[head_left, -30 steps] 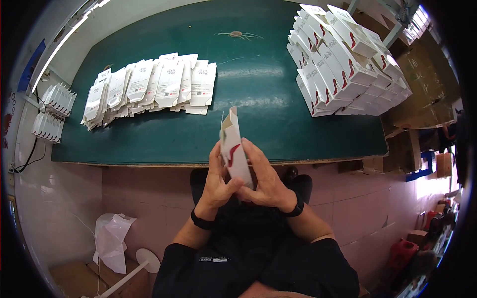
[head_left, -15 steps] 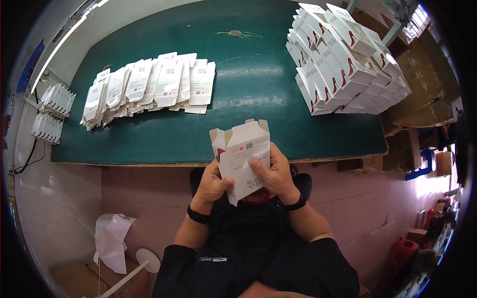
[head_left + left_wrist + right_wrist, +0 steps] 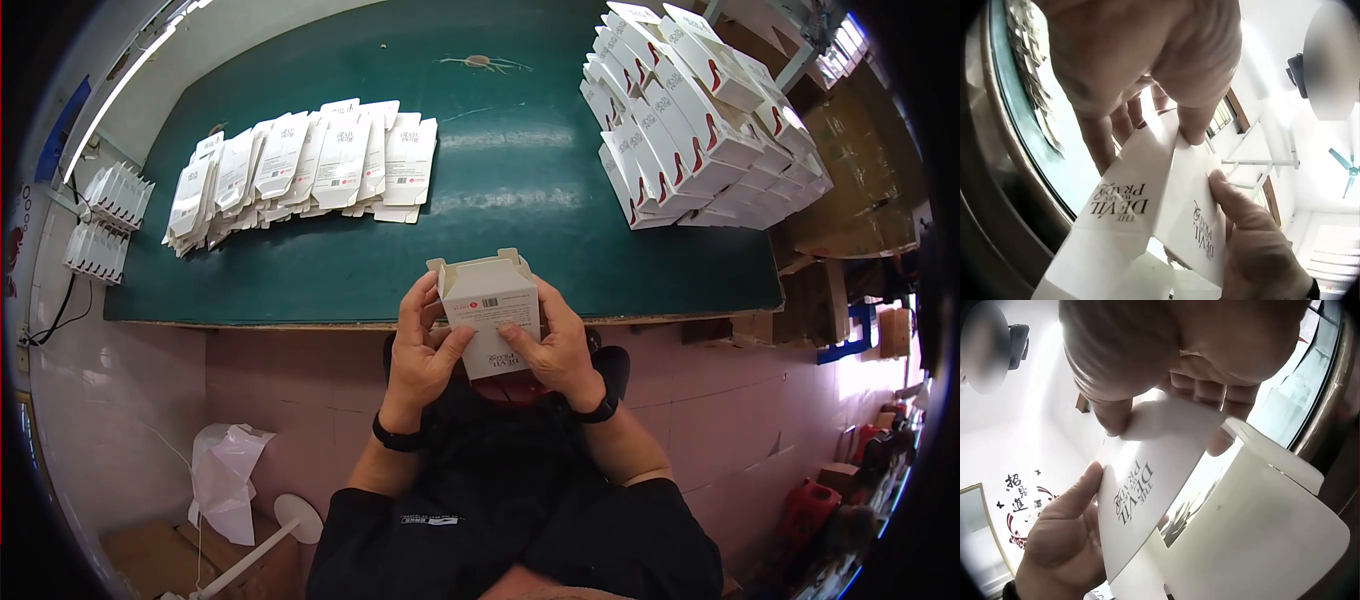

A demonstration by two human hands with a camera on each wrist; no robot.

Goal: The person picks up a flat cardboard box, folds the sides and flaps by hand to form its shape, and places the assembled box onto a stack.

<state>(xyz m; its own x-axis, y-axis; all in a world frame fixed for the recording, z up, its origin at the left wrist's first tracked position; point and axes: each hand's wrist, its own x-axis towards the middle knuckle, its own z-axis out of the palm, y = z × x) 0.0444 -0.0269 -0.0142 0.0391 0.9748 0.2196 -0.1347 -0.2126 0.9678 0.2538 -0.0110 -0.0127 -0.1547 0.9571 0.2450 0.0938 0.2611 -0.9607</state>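
W/ L hand (image 3: 418, 362) & R hand (image 3: 562, 350) part-closed, gripping carton (image 3: 500, 305) at table's (image 3: 620, 285) 6 o'clock edge, we pinch sides lightly at 9 & 3 o'clock: prob. light, semi-stiff, crushable

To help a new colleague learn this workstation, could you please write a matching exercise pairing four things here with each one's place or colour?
1. printed carton
2. flat cartons
3. stacked cartons
4. tabletop

A. green
B. piled on the tabletop's right side
C. held by the left hand and right hand
D. overlapping on the tabletop's left side

Pairs: 1-C, 2-D, 3-B, 4-A.
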